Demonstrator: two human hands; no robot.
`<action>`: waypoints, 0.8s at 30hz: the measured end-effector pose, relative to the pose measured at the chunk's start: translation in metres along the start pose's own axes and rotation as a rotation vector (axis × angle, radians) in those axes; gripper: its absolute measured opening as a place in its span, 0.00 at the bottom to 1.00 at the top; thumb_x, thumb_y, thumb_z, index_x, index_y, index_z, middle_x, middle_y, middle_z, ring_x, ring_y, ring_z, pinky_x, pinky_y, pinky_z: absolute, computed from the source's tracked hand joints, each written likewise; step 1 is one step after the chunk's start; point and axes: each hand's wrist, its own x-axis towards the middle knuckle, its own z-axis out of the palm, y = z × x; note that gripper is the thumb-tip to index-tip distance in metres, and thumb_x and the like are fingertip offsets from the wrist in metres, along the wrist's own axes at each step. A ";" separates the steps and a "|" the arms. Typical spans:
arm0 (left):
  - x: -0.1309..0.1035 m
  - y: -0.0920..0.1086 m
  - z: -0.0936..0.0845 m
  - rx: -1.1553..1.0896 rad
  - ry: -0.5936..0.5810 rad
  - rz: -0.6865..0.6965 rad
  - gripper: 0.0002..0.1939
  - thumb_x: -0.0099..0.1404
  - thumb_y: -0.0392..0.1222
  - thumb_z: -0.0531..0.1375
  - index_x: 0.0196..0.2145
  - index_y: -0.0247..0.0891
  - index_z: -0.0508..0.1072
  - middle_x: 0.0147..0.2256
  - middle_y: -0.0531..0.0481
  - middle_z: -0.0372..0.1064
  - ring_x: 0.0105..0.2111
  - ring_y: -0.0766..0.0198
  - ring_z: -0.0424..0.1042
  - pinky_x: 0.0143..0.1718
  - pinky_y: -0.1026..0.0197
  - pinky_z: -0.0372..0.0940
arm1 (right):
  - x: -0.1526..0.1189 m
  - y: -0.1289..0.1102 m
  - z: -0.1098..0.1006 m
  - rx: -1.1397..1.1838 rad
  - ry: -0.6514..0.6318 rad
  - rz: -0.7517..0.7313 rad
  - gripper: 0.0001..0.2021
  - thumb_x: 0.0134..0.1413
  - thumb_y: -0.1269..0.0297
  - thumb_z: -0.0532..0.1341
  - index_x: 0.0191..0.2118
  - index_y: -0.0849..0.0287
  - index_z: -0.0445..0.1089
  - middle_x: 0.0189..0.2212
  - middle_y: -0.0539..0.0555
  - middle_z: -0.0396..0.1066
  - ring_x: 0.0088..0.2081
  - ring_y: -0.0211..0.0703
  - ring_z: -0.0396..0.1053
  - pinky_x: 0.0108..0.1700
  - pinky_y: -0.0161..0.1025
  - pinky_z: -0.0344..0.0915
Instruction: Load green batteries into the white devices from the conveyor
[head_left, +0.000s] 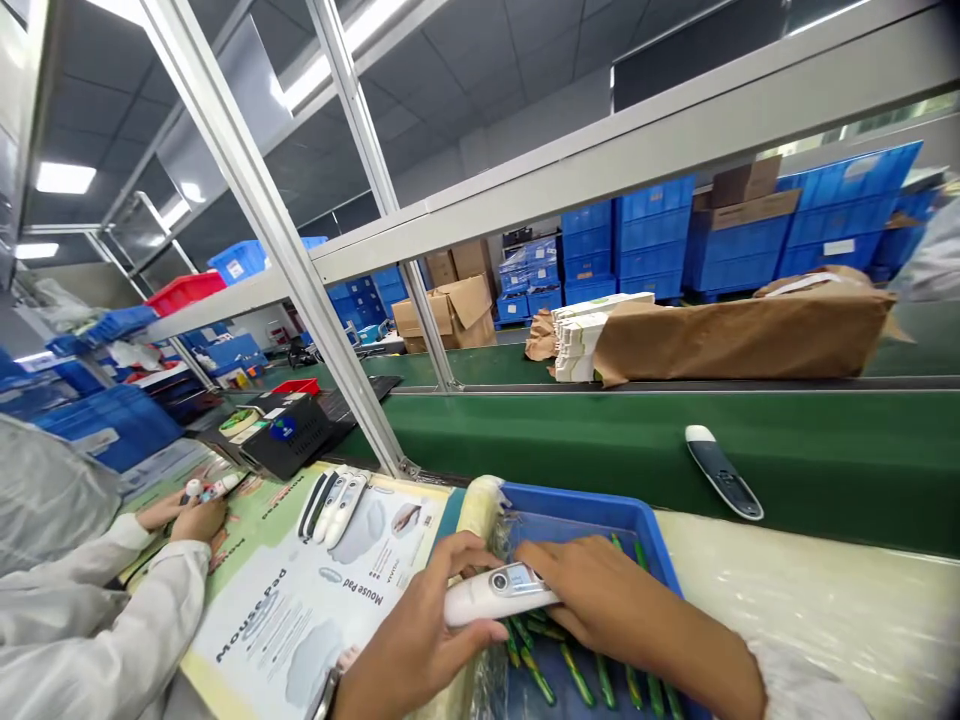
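A white handheld device with a round button and a small display is held level between my two hands. My left hand is closed around its left end, thumb below and fingers behind. My right hand grips the display end, its fingers partly hidden behind the wrist side. Beneath my hands lies a blue tray with several slim green-and-yellow pieces in it. Several similar devices, white and dark, rest side by side on a printed mouse pad sheet to the left.
A dark-faced device lies on the green conveyor belt. Brown paper wraps a stack of white pieces beyond it. A metal post rises ahead. At the left, a co-worker's hands handle a small white item near a black box.
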 end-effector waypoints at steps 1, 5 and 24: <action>0.004 -0.010 -0.010 0.108 0.058 0.005 0.34 0.68 0.60 0.66 0.65 0.44 0.66 0.60 0.38 0.74 0.61 0.49 0.73 0.60 0.52 0.72 | 0.000 -0.003 -0.001 -0.010 -0.027 0.029 0.13 0.58 0.73 0.63 0.48 0.52 0.73 0.40 0.54 0.81 0.38 0.53 0.79 0.39 0.42 0.68; 0.025 -0.080 -0.076 0.566 0.557 -0.209 0.34 0.75 0.59 0.49 0.68 0.35 0.64 0.69 0.30 0.62 0.71 0.40 0.58 0.74 0.33 0.50 | 0.001 0.009 -0.018 0.174 0.256 0.274 0.11 0.59 0.70 0.59 0.46 0.51 0.68 0.35 0.52 0.79 0.33 0.50 0.76 0.33 0.38 0.64; -0.015 -0.173 -0.088 0.724 0.594 -0.369 0.34 0.72 0.65 0.46 0.63 0.43 0.73 0.71 0.33 0.57 0.71 0.35 0.59 0.64 0.30 0.65 | -0.024 0.163 -0.056 0.835 0.790 0.802 0.31 0.44 0.30 0.72 0.33 0.53 0.63 0.17 0.38 0.47 0.18 0.32 0.43 0.20 0.34 0.43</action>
